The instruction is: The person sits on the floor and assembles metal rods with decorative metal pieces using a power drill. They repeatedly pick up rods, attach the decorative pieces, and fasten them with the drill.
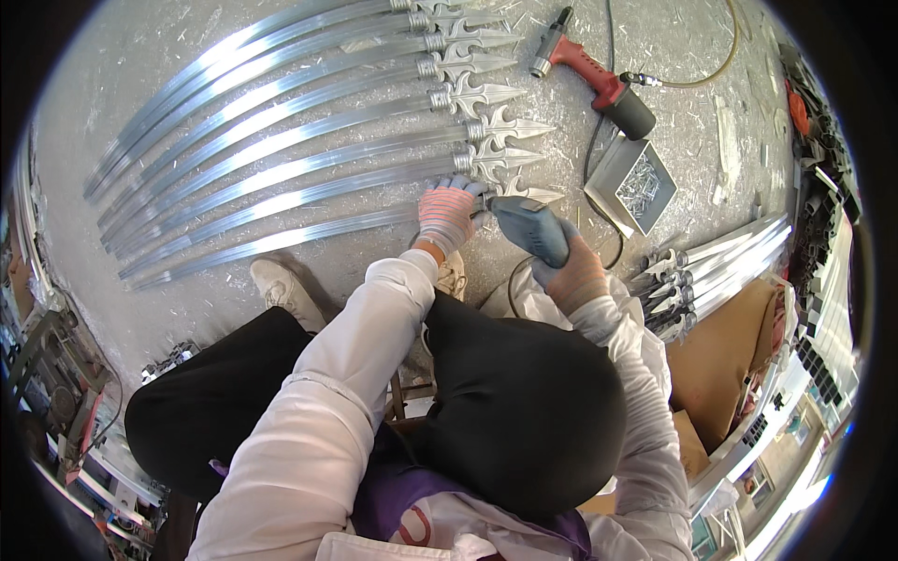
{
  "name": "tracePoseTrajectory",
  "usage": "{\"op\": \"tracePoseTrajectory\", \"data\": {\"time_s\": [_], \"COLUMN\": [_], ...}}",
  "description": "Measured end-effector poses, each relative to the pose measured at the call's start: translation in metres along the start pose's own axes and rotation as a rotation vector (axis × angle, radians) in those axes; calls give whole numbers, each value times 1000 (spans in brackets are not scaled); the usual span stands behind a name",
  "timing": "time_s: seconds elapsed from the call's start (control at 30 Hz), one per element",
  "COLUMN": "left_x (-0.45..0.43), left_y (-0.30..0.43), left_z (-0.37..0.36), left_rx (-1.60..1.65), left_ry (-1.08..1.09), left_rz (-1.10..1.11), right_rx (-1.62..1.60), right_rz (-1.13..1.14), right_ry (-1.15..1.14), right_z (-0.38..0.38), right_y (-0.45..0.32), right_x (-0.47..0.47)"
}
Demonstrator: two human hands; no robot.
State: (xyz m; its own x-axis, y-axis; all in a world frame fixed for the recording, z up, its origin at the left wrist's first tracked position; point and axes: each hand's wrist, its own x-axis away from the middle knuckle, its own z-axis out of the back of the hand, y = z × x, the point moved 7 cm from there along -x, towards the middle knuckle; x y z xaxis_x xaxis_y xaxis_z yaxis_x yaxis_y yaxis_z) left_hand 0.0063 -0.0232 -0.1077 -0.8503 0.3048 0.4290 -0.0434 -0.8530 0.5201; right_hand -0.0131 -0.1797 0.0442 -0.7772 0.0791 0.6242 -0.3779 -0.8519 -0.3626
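Observation:
My right hand (pixel 574 270), in a striped work glove, grips a blue-grey power drill (pixel 531 226) whose front end points left. My left hand (pixel 449 210), gloved too, rests at the base of a metal spearhead finial (pixel 527 193) on the nearest tube, close to the drill's tip. Its fingers are partly hidden, so its grip cannot be made out. Beyond it, several silvery metal tubes (pixel 302 203) lie side by side on the floor, each with a spearhead finial (pixel 515 128) at its right end.
A red and black air riveter (pixel 586 66) with a hose lies at the upper right. Below it stands an open metal box (pixel 670 203) of rivets. More finial-tipped tubes (pixel 729 263) are stacked at right beside brown cardboard (pixel 722 357). A black cable (pixel 591 151) crosses the floor.

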Motion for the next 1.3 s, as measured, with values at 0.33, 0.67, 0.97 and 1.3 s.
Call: {"op": "tracePoseTrajectory", "data": {"time_s": [0.33, 0.67, 0.97, 1.3], "left_x": [1, -5, 3, 21], "left_y": [-6, -2, -13, -54], "left_z": [4, -1, 0, 68], "left_rx": [-41, -16, -19, -24], "left_ry": [22, -8, -29, 354], "left_rz": [50, 31, 22, 112], "right_rx": [-823, -866, -964, -985], "right_rz": [-202, -357, -390, -216], "right_ry": [234, 280, 233, 323], "right_z": [-6, -56, -61, -35], "right_y": [56, 62, 52, 30], "right_x": [40, 57, 60, 43]}}
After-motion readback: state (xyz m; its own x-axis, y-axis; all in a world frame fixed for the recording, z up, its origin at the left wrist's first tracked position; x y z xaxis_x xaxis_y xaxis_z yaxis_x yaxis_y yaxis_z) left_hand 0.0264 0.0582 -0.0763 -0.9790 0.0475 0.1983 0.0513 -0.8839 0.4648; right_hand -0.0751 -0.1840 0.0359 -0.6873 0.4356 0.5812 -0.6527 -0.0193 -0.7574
